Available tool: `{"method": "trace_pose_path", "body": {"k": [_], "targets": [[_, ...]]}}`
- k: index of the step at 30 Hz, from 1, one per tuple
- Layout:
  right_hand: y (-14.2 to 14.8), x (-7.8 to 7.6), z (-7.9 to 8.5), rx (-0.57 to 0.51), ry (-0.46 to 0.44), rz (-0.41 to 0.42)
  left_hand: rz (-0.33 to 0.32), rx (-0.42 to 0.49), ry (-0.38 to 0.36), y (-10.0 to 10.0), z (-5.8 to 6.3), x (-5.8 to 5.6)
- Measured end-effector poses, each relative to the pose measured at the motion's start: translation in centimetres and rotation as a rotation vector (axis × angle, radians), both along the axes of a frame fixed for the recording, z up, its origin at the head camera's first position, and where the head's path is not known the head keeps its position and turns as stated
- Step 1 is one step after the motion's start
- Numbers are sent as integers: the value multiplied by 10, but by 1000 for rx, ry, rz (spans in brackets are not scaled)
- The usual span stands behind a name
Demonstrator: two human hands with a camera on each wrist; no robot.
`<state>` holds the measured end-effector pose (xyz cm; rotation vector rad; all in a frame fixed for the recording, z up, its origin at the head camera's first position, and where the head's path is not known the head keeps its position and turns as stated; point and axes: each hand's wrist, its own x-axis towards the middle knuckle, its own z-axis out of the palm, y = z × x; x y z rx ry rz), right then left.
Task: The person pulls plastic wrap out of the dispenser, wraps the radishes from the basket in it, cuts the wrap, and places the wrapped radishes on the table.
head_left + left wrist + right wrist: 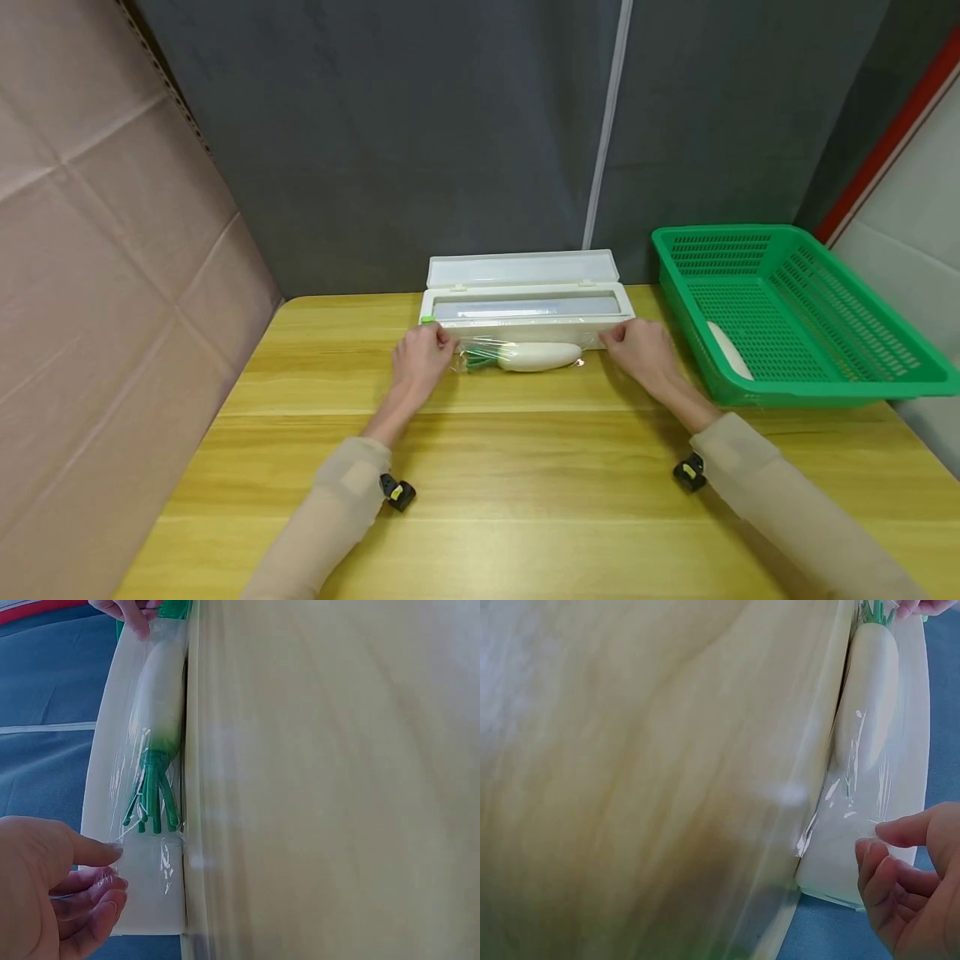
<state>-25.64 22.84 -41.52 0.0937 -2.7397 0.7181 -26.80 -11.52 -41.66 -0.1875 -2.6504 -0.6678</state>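
A white radish (538, 357) with cut green stalks (154, 791) lies crosswise under clear cling film (487, 343), in front of a white cling film box (525, 331). The box stands with its lid (522, 268) raised and a roll of film (528, 307) inside. At the stalk end, my left hand (422, 358) pinches the film between thumb and fingers. My right hand (640, 350) pinches the film past the radish's tip, thumb against the index finger in the right wrist view. The film stretches between both hands, wrinkled and shiny over the radish.
To the right stands a green plastic basket (832, 389) with another white radish (729, 350) inside, partly hidden by its wall. A bright green slider (427, 319) sits at the box's left end. Behind the wooden table (480, 475) hangs a dark grey curtain (390, 150).
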Motion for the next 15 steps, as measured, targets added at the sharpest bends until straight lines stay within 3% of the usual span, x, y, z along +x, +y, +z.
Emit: {"method": "trace_pose_path", "body": {"k": [9,15], "targets": [[4,4,5,38,-115,-50,76,-143,-53,5,8,2],[8,4,6,56,-156,-63,101,-182,-64,-1,6,-1]]}}
